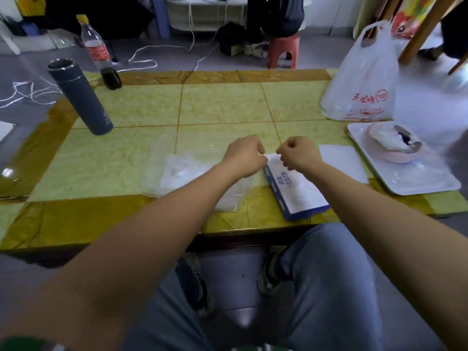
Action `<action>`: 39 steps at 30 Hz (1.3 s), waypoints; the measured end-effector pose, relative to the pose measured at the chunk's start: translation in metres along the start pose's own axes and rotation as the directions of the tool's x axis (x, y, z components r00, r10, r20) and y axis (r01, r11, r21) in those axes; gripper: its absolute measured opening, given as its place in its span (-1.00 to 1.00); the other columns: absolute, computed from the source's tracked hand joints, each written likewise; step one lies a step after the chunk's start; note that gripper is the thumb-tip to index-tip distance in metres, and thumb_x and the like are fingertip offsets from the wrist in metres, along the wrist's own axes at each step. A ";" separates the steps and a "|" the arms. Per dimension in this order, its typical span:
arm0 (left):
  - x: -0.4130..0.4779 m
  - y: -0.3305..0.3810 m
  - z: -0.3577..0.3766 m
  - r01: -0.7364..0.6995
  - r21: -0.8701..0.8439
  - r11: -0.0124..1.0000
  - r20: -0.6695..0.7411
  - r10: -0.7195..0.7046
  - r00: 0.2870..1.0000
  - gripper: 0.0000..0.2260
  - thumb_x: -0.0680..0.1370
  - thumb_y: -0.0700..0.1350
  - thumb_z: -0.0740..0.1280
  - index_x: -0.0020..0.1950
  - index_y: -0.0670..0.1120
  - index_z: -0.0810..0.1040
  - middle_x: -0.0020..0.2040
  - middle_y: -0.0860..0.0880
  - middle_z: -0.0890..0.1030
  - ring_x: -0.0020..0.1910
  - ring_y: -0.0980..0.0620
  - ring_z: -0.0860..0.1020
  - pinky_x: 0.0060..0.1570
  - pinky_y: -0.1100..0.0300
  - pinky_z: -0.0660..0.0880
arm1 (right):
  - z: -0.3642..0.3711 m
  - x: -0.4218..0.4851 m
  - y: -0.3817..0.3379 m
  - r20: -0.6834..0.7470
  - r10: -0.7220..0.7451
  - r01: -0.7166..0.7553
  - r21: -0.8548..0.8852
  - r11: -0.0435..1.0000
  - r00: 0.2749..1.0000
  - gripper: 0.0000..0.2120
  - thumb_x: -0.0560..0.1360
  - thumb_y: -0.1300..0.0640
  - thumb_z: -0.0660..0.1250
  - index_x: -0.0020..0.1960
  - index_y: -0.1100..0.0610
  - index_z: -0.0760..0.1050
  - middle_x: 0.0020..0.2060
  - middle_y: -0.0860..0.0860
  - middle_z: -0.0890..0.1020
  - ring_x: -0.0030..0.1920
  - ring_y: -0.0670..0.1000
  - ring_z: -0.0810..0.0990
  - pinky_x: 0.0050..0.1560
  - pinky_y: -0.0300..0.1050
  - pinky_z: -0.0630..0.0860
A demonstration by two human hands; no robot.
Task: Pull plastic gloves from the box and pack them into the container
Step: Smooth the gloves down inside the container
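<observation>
Head view: yellow-green tiled table (141, 107) w/ brown border fills the mid frame. White plastic bag (362, 79) w/ red print stands at far right. White tray (410, 178) sits just in front of it, carrying a pink bowl (395, 155). Clear plastic container (152, 173) lies near centre, crumpled clear gloves (182, 171) inside; left forearm crosses over it. Blue-and-white glove box (296, 191) lies flat just right of the container, its near end at the table's near edge. Dark grey thermos (81, 97) is upright at far left, cola bottle (100, 51) behind it. White paper sheet (344, 163) lies btwn box and tray. Left grip (244, 155) and right grip (297, 153) hang close together over the box's far end, fingers curled; can't tell if they pinch a glove.
</observation>
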State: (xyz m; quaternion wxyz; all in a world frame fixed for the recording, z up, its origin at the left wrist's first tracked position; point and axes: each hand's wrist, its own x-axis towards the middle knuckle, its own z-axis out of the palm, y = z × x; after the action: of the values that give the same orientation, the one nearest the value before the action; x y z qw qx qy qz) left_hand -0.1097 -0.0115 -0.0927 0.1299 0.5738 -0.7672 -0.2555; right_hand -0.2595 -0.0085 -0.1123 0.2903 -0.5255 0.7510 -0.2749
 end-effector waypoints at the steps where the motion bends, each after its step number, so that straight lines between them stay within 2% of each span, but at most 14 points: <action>1: -0.001 0.014 0.016 -0.022 -0.041 0.999 0.046 0.023 0.999 -0.71 0.53 -0.09 0.32 0.24 -0.10 0.47 0.09 -0.08 0.59 0.08 -0.10 0.54 -0.13 0.18 0.34 | -0.006 -0.002 0.020 -0.020 0.042 -0.043 -0.089 0.995 0.999 -0.83 0.49 0.17 0.24 -0.07 0.23 0.57 -0.17 0.16 0.65 -0.11 0.20 0.63 -0.07 0.02 0.55; 4: -0.003 0.034 0.064 0.003 -0.046 0.999 0.192 0.006 0.981 -0.50 0.53 -0.07 0.34 0.39 -0.19 0.27 0.20 -0.15 0.56 0.17 -0.17 0.52 -0.08 0.13 0.36 | -0.008 -0.012 0.064 0.017 0.109 -0.102 -0.236 0.966 0.994 -0.76 0.50 0.10 0.34 0.12 0.20 0.54 0.04 0.15 0.62 0.09 0.17 0.58 -0.01 -0.10 0.43; 7: 0.003 0.030 0.102 0.109 -0.073 0.991 0.250 -0.087 0.964 -0.44 0.52 0.02 0.33 0.41 -0.18 0.21 0.22 -0.14 0.54 0.14 -0.19 0.53 -0.13 0.13 0.37 | 0.000 -0.011 0.082 0.030 0.077 -0.065 -0.276 0.959 0.997 -0.62 0.45 0.00 0.42 0.22 0.12 0.55 0.15 0.16 0.57 0.11 0.16 0.58 0.05 -0.09 0.47; 9: 0.006 0.025 0.111 0.149 -0.091 0.985 0.251 -0.123 0.960 -0.30 0.52 0.11 0.32 0.53 -0.11 0.09 0.34 -0.13 0.48 0.23 -0.18 0.50 0.00 0.11 0.41 | 0.006 -0.009 0.082 -0.018 0.060 -0.062 -0.293 0.954 0.998 -0.69 0.44 0.06 0.41 0.17 0.10 0.60 0.12 0.13 0.59 0.08 0.16 0.61 0.03 -0.08 0.52; 12: 0.008 0.021 0.115 0.184 -0.083 0.979 0.256 -0.158 0.954 -0.23 0.52 0.19 0.29 0.58 -0.03 -0.02 0.42 -0.12 0.41 0.31 -0.17 0.45 0.17 0.07 0.42 | 0.011 -0.006 0.078 -0.071 0.050 -0.070 -0.319 0.945 0.996 -0.92 0.43 0.18 0.35 -0.15 0.10 0.63 -0.13 0.10 0.67 -0.07 0.15 0.64 -0.15 -0.11 0.53; 14: 0.008 0.019 0.118 0.199 -0.058 0.978 0.248 -0.179 0.952 -0.22 0.49 0.24 0.31 0.57 0.02 0.01 0.37 -0.11 0.47 0.27 -0.18 0.48 0.13 0.06 0.44 | 0.011 -0.002 0.077 -0.094 0.070 -0.094 -0.282 0.955 0.993 -0.78 0.43 0.21 0.29 -0.39 0.09 0.47 -0.35 0.07 0.58 -0.23 0.16 0.57 -0.28 -0.15 0.43; 16: 0.007 0.017 0.120 0.197 -0.019 0.980 0.230 -0.188 0.955 -0.16 0.45 0.28 0.35 0.57 0.05 -0.01 0.32 -0.10 0.50 0.23 -0.17 0.51 0.06 0.06 0.45 | 0.007 0.000 0.078 -0.098 0.074 -0.090 -0.167 0.982 0.992 -0.71 0.43 0.22 0.25 -0.45 0.10 0.32 -0.46 0.02 0.43 -0.32 0.09 0.44 -0.34 -0.16 0.34; 20: 0.012 0.018 0.121 0.211 0.019 0.977 0.207 -0.210 0.956 -0.15 0.42 0.28 0.37 0.56 0.06 0.02 0.25 -0.05 0.53 0.17 -0.13 0.53 0.01 0.07 0.48 | -0.002 -0.003 0.089 -0.170 0.078 -0.065 0.080 0.995 0.982 -0.86 0.42 0.16 0.32 -0.29 0.18 0.47 -0.37 0.00 0.51 -0.27 0.03 0.48 -0.20 -0.11 0.43; 23: 0.013 0.021 0.123 0.220 0.037 0.975 0.200 -0.223 0.954 -0.16 0.40 0.29 0.38 0.54 0.05 0.05 0.20 -0.04 0.55 0.12 -0.12 0.54 -0.03 0.06 0.49 | -0.002 -0.004 0.093 -0.115 0.058 -0.066 -0.066 0.996 0.992 -0.83 0.43 0.06 0.40 -0.15 0.17 0.56 -0.24 -0.02 0.59 -0.15 0.03 0.57 -0.12 -0.10 0.47; 25: 0.014 0.021 0.124 0.223 0.046 0.974 0.198 -0.228 0.953 -0.16 0.41 0.27 0.38 0.54 0.05 0.04 0.19 -0.04 0.55 0.11 -0.12 0.54 -0.06 0.07 0.48 | -0.005 -0.003 0.089 -0.118 0.009 -0.016 -0.058 0.998 0.993 -0.86 0.44 0.13 0.39 -0.19 0.22 0.59 -0.29 -0.02 0.60 -0.16 0.04 0.59 -0.16 -0.12 0.47; 30: 0.015 0.019 0.123 0.229 0.056 0.972 0.196 -0.236 0.952 -0.14 0.42 0.24 0.41 0.56 0.05 0.02 0.25 -0.04 0.53 0.18 -0.11 0.52 -0.10 0.09 0.41 | -0.014 -0.014 0.093 -0.249 -0.073 0.124 0.193 0.973 0.966 -0.94 0.46 0.16 0.38 -0.16 0.16 0.57 -0.25 0.01 0.60 -0.22 -0.06 0.52 -0.20 -0.29 0.41; 35: 0.014 0.022 0.125 0.232 0.074 0.970 0.196 -0.242 0.950 -0.15 0.43 0.23 0.39 0.56 0.05 0.00 0.18 -0.04 0.55 0.10 -0.09 0.54 -0.17 0.11 0.42 | -0.019 -0.018 0.100 -0.111 -0.039 0.054 0.130 0.990 0.993 -0.82 0.51 0.12 0.38 -0.21 0.21 0.54 -0.38 -0.02 0.49 -0.37 -0.11 0.39 -0.29 -0.28 0.32; 37: 0.014 0.022 0.123 0.230 0.080 0.970 0.199 -0.242 0.950 -0.16 0.43 0.24 0.40 0.55 0.05 0.02 0.20 -0.03 0.54 0.12 -0.09 0.53 -0.15 0.11 0.42 | -0.022 -0.023 0.097 -0.152 -0.081 0.112 0.205 0.972 0.985 -0.81 0.51 0.15 0.34 -0.20 0.25 0.53 -0.36 0.04 0.50 -0.35 -0.07 0.39 -0.32 -0.32 0.33; 39: 0.014 0.023 0.122 0.222 0.087 0.971 0.205 -0.235 0.950 -0.16 0.43 0.25 0.40 0.55 0.04 0.03 0.24 -0.03 0.53 0.17 -0.10 0.52 -0.12 0.11 0.43 | -0.026 -0.029 0.095 -0.238 -0.077 0.150 0.306 0.940 0.968 -0.82 0.50 0.16 0.29 -0.23 0.25 0.49 -0.35 0.08 0.52 -0.32 -0.02 0.44 -0.23 -0.18 0.41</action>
State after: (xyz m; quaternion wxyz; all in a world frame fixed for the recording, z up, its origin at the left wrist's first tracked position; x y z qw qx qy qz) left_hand -0.1924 0.0100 -0.1837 -0.0020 0.6319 -0.7128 -0.3044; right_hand -0.3296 0.0497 -0.1586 0.2698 -0.4798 0.6921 -0.4668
